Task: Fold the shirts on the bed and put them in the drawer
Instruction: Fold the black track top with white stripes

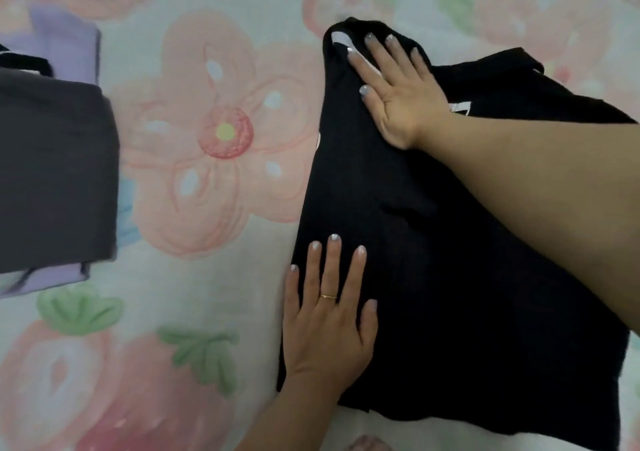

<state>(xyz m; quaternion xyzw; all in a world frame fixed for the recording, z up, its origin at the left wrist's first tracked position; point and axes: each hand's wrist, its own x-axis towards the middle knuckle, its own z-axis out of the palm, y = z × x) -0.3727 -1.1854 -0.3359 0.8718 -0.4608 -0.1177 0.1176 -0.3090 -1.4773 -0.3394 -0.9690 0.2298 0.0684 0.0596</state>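
Left hand: the left hand (pixel 329 315) lies flat with fingers straight and slightly spread, palm pressing the near left edge of the black shirt (pixel 443 250); a thin gold ring (pixel 328 297) sits on one finger.
Right hand: the right hand (pixel 398 94) is spread wide and flat, pressing the shirt's far end near a white label (pixel 340 39).
Black shirt: soft matte knit, partly folded, lying on the bed sheet (pixel 214 52).
Bed sheet: pale, printed with pink flowers and strawberries.
Folded pile: a dark grey folded garment (pixel 52 173) over lilac cloth (pixel 65 38), well apart on the left.
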